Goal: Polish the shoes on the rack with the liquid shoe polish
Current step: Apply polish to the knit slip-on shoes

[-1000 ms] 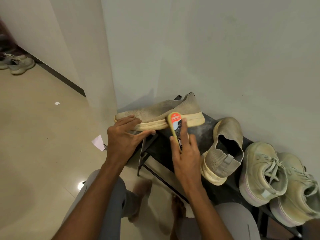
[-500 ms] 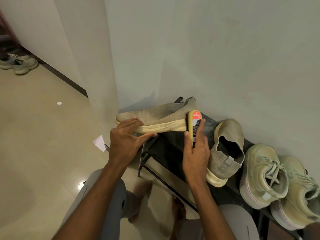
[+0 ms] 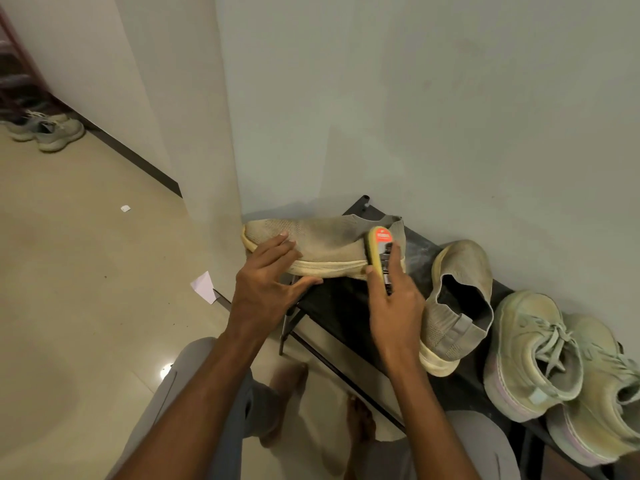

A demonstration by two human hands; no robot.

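Observation:
A beige knit slip-on shoe (image 3: 322, 239) lies sideways at the left end of the black rack (image 3: 339, 306), its toe past the rack's edge. My left hand (image 3: 268, 280) holds the shoe's front part, fingers on the upper and thumb under the cream sole. My right hand (image 3: 394, 306) grips the liquid polish bottle (image 3: 380, 252), yellow with a red and black label. Its upper end presses against the shoe's heel side. The matching slip-on (image 3: 457, 299) stands just to the right, opening up.
Two pale green laced sneakers (image 3: 554, 362) sit on the rack at the right. The white wall runs close behind the rack. A paper scrap (image 3: 204, 287) lies on the tiled floor by the rack's corner. A pair of grey shoes (image 3: 48, 131) rests far left. My knees are below.
The polish bottle went from the shoe's middle to its heel end, then back a little to the left and up onto the knit side. My left hand stays on the toe.

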